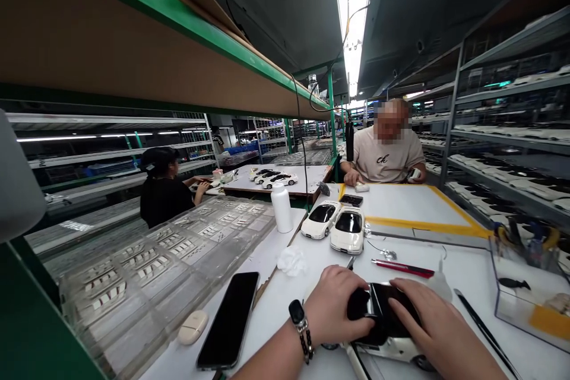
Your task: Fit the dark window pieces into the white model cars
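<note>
My left hand (333,306) and my right hand (423,320) are both closed around a white model car with a black roof (383,314) at the near edge of the white table (463,276). The left hand wears a beaded bracelet and grips the car's left side. The right hand covers its right side. Two finished white model cars (336,225) stand side by side further back on the table.
A black phone (229,317) and a small cream case (192,326) lie at left beside clear trays of small parts (169,255). A white bottle (282,206), crumpled tissue (290,260), red pen (403,268), tweezers (483,329) and clear box (529,291) sit around. Two other people work beyond.
</note>
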Available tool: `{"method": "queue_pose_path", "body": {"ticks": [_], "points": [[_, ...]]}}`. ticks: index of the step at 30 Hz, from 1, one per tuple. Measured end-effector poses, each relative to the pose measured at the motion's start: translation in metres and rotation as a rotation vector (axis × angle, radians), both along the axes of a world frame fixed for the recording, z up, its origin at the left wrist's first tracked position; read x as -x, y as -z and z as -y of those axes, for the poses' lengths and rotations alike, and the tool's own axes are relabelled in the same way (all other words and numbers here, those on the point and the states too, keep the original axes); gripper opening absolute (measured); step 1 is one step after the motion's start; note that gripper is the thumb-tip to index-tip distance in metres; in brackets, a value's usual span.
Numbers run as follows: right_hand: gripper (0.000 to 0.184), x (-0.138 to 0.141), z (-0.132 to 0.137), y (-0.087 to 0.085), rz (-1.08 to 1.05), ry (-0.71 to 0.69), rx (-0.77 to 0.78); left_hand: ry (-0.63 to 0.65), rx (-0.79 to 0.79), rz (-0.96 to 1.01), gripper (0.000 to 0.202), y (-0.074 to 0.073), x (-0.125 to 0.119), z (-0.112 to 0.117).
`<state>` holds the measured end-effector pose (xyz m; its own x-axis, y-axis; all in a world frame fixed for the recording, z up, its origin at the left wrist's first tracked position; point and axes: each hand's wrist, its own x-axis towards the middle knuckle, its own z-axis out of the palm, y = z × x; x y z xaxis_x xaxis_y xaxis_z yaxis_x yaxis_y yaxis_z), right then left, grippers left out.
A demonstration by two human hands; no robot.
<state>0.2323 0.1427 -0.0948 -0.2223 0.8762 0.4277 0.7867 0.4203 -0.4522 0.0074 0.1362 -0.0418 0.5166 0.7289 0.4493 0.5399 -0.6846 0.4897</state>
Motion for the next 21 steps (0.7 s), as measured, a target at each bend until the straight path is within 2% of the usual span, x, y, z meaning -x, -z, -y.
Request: {"method": "queue_pose_path", "body": {"ticks": [10, 21], "points": [[0.044, 0.0008, 0.0016, 0.0010, 0.026, 0.002, 0.004, 0.011, -0.012, -0.032, 0.044, -0.0009, 0.0000, -0.0004], [0.040, 0.0040, 0.0058, -0.0085, 0.018, 0.025, -0.033, 0.023, -0.001, -0.050, 0.046, -0.0016, 0.0004, 0.0011]]}}
